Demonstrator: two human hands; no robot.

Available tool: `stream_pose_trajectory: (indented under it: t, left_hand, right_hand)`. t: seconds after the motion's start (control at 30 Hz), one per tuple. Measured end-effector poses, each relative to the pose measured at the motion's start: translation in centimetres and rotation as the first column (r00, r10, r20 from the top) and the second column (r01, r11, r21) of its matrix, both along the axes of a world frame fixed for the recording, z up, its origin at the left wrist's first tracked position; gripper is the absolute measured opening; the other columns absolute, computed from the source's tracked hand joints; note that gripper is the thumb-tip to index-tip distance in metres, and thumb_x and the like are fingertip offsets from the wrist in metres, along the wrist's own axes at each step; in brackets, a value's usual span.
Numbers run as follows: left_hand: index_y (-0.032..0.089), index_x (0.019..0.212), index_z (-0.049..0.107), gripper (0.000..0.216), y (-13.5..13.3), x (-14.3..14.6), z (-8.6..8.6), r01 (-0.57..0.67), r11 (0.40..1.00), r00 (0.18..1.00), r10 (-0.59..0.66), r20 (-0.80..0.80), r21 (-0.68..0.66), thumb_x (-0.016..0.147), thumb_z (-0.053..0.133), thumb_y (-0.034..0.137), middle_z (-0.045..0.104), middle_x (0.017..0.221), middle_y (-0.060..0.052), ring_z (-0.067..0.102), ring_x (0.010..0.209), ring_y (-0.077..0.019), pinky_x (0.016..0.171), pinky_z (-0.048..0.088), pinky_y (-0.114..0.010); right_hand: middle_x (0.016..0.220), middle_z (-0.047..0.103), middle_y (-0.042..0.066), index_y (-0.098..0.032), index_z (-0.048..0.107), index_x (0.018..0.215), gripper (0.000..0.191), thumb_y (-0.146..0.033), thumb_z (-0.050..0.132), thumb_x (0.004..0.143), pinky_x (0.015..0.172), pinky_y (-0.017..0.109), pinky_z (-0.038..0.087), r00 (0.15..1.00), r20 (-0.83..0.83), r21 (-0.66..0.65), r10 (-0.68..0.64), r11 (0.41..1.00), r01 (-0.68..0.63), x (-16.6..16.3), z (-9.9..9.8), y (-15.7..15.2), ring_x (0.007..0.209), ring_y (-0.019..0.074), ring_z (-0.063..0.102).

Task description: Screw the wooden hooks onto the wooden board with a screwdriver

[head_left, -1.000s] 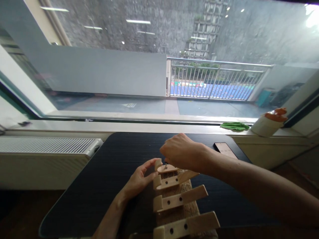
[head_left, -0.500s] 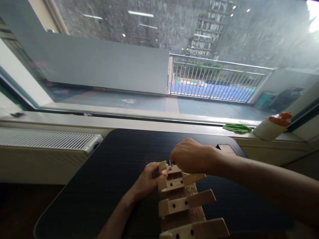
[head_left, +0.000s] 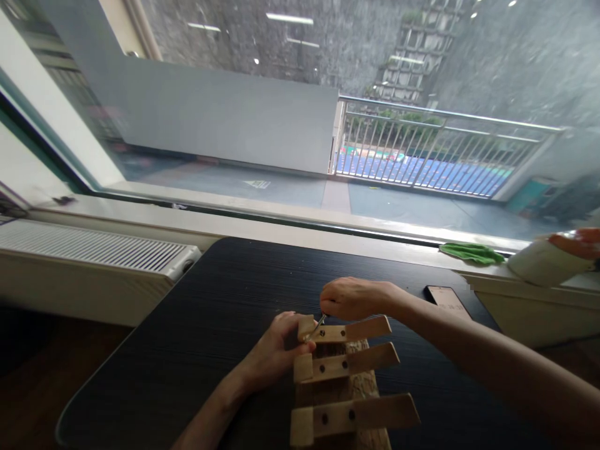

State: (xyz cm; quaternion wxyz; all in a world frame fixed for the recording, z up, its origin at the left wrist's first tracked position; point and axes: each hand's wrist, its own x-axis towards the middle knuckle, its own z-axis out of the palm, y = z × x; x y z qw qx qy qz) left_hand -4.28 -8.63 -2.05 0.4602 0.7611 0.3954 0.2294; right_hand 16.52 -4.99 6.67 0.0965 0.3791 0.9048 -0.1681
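Note:
A wooden assembly lies on the black table: a rough base with three pale slats across it, each with small holes. My left hand grips the left end of the farthest slat, fingers curled round it. My right hand hovers just above that slat, fingers pinched on a thin metal tool or screw whose tip meets the slat near its left hole.
A phone lies on the table's far right. On the windowsill sit a green cloth and a white bottle with an orange cap. A white radiator stands at the left, under a big window.
My right hand has lifted slightly and turned, baring the far slat. The view has shifted left, so the assembly sits lower in the frame.

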Motion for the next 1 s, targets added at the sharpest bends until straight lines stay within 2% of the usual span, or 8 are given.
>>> stream_pose_trajectory:
  t: [0.1,0.17,0.27,0.43,0.6,0.77,1.0]
  left_hand:
    - [0.022,0.108,0.058,0.038,0.0,0.0,-0.4,-0.055,0.998,0.998,0.055,-0.016,-0.014,0.072,0.061,0.035,0.057,0.110,-0.005,0.046,0.109,-0.0228,0.098,0.034,-0.035]
    - [0.023,0.109,0.057,0.039,0.1,0.0,-0.6,-0.068,0.998,0.998,0.068,-0.012,-0.016,0.071,0.063,0.031,0.055,0.113,-0.004,0.045,0.111,-0.0222,0.099,0.034,-0.035]
    - [0.023,0.103,0.058,0.031,0.2,0.1,-0.3,-0.016,1.000,1.000,0.016,-0.006,-0.006,0.072,0.062,0.027,0.058,0.106,-0.003,0.048,0.104,-0.0192,0.094,0.037,-0.031]
    - [0.022,0.099,0.058,0.028,0.5,0.2,0.2,0.032,0.999,0.999,-0.032,-0.021,-0.005,0.072,0.063,0.028,0.059,0.100,-0.003,0.049,0.097,-0.0183,0.088,0.039,-0.029]
    - [0.024,0.102,0.056,0.028,0.8,0.0,0.2,0.083,0.996,0.996,-0.084,-0.043,-0.014,0.075,0.060,0.029,0.058,0.103,-0.002,0.049,0.098,-0.0179,0.089,0.037,-0.029]
    - [0.025,0.105,0.052,0.029,0.8,0.0,0.5,0.111,0.993,0.989,-0.115,-0.098,-0.041,0.076,0.057,0.026,0.057,0.106,-0.001,0.048,0.101,-0.0180,0.096,0.032,-0.031]
    - [0.025,0.106,0.048,0.026,0.8,-0.1,0.6,0.124,0.992,0.982,-0.127,-0.136,-0.033,0.080,0.050,0.024,0.056,0.106,-0.003,0.048,0.102,-0.0188,0.099,0.029,-0.033]
  right_hand:
    - [0.078,0.065,0.006,-0.013,0.064,0.078,0.037,-0.025,0.031,0.089,0.063,0.024,0.036,1.000,0.005,0.038,0.028,0.999,-0.028,0.0,-1.0,0.2,0.067,0.0115,0.054]
    - [0.075,0.064,0.006,-0.014,0.062,0.076,0.036,-0.024,0.030,0.090,0.060,0.024,0.035,0.995,0.022,0.084,0.094,0.992,-0.095,0.3,-1.7,0.1,0.065,0.0116,0.053]
    - [0.068,0.062,0.003,-0.016,0.059,0.076,0.029,-0.022,0.034,0.088,0.053,0.024,0.030,0.977,0.047,0.154,0.206,0.965,-0.211,0.9,-2.8,0.0,0.058,0.0116,0.051]
    - [0.059,0.058,0.000,-0.017,0.058,0.074,0.025,-0.020,0.037,0.087,0.045,0.024,0.021,0.966,0.053,0.179,0.253,0.949,-0.258,1.4,-4.1,0.4,0.047,0.0098,0.044]
    - [0.054,0.059,-0.001,-0.017,0.060,0.065,0.029,-0.020,0.038,0.084,0.041,0.025,0.015,0.971,0.009,0.121,0.240,0.963,-0.240,1.5,-4.6,1.6,0.038,0.0083,0.033]
    - [0.051,0.062,0.003,-0.016,0.059,0.052,0.035,-0.021,0.037,0.080,0.041,0.026,0.014,0.979,-0.119,0.178,0.163,0.974,-0.140,1.4,-5.5,2.2,0.036,0.0081,0.022]
    - [0.048,0.061,0.006,-0.016,0.059,0.048,0.036,-0.027,0.039,0.076,0.043,0.027,0.018,0.972,-0.195,0.187,0.134,0.977,-0.097,0.9,-6.6,2.7,0.038,0.0085,0.025]
